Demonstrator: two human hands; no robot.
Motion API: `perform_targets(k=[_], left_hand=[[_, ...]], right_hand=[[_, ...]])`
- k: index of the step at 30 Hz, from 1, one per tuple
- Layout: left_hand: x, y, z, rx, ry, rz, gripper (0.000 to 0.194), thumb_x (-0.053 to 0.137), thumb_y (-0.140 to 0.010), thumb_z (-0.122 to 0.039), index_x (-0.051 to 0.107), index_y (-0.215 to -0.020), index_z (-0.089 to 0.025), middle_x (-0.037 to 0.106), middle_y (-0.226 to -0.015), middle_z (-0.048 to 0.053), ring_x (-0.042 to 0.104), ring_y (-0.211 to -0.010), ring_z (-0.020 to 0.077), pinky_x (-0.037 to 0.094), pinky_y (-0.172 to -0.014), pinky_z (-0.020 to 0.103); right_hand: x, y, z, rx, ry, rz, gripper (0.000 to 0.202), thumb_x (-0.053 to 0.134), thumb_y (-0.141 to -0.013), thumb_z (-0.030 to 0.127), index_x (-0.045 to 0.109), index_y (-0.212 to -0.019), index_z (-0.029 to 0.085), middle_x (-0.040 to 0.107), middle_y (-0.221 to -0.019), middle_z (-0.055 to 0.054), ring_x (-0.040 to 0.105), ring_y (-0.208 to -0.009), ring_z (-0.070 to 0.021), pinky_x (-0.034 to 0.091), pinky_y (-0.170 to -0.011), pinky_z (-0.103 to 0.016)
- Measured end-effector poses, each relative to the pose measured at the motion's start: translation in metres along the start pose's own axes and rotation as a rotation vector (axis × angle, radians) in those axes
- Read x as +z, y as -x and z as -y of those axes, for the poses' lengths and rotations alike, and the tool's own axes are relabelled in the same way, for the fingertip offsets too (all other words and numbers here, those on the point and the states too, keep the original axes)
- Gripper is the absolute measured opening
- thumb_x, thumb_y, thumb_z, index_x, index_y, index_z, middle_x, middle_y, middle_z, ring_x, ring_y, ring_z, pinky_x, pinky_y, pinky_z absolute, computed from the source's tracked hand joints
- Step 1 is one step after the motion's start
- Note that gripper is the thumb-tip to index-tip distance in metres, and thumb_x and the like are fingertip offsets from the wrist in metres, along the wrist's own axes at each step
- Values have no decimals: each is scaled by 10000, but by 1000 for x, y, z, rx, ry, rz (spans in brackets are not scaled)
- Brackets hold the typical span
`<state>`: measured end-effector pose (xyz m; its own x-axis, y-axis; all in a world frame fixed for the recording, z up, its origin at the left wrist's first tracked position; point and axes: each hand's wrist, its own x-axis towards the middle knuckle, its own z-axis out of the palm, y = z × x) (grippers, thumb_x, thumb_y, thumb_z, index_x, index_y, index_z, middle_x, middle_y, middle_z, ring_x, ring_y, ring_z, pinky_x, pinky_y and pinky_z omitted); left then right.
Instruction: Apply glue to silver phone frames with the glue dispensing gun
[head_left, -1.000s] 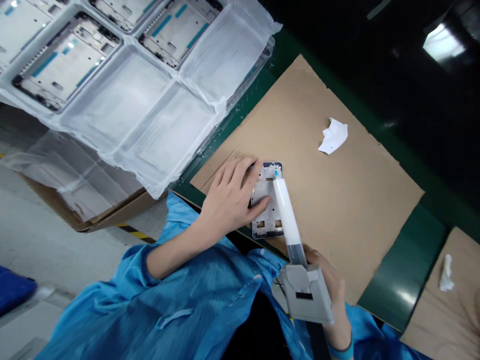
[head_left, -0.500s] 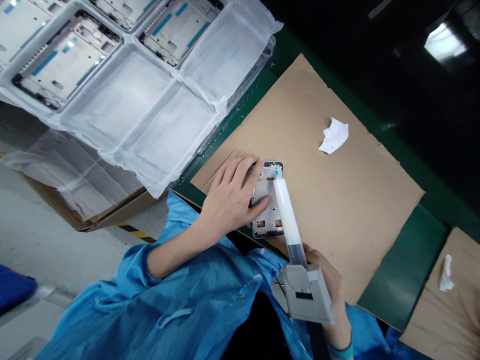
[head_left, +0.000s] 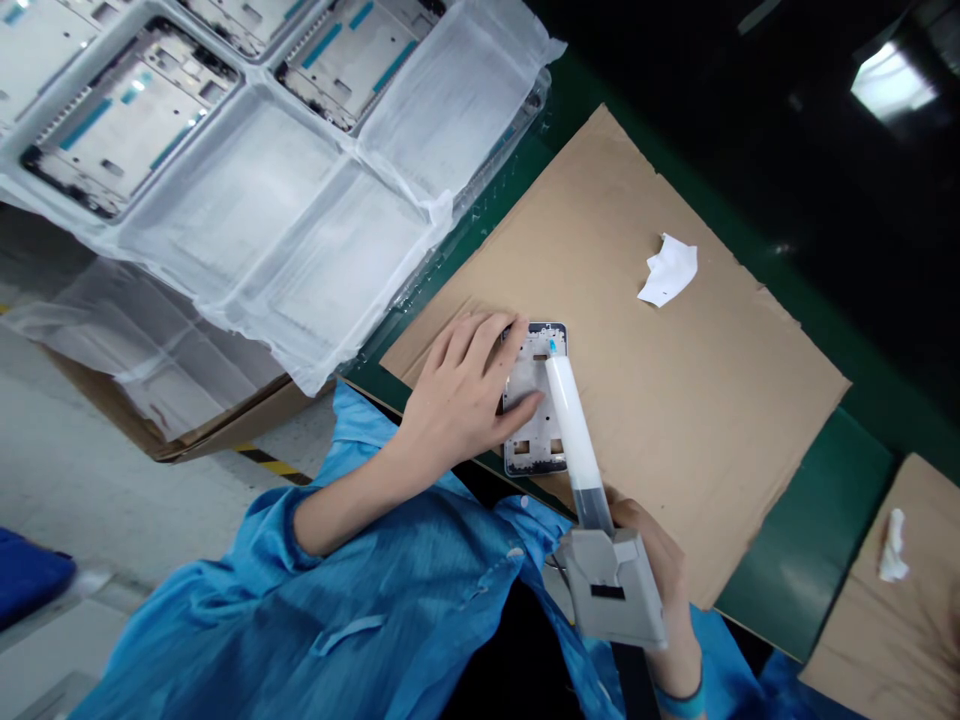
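A: While the left hand (head_left: 461,400) lies flat on the phone frame (head_left: 534,400), apparently to steady it on the cardboard sheet (head_left: 675,400), what is the right hand (head_left: 660,570) doing?

B: Gripping the dispenser gun (head_left: 611,590); its white syringe (head_left: 571,430) runs along the frame's long axis, tip toward twelve o'clock.

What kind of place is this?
Probably an electronics assembly line: moulded trays holding phone frames, a dispenser gun in the right hand over one frame, blue work coat.
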<state>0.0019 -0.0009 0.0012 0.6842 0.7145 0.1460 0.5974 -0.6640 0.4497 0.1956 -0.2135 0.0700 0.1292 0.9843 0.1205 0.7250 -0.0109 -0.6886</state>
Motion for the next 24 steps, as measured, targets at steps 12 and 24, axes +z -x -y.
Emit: perform_targets(k=[12, 24], left_hand=[[0, 0, 0, 6, 13, -6, 725, 598, -1195, -540, 483, -1785, -134, 625, -1713, 237, 578, -1636, 426, 455, -1405, 603], [0, 0, 0, -11, 25, 21, 749, 623, -1171, -543, 475, -1803, -168, 610, -1736, 223, 564, -1644, 434, 434, -1414, 620]], right_hand=[[0, -2, 4, 23, 1, -9, 182, 665, -1155, 266, 605, -989, 221, 617, -823, 53, 653, -671, -77, 502, -590, -188], [0, 3, -1, 20, -1, -1, 131, 694, -1127, 255, 640, -1016, 213, 702, -897, 21, 716, -760, -106, 586, -695, -212]])
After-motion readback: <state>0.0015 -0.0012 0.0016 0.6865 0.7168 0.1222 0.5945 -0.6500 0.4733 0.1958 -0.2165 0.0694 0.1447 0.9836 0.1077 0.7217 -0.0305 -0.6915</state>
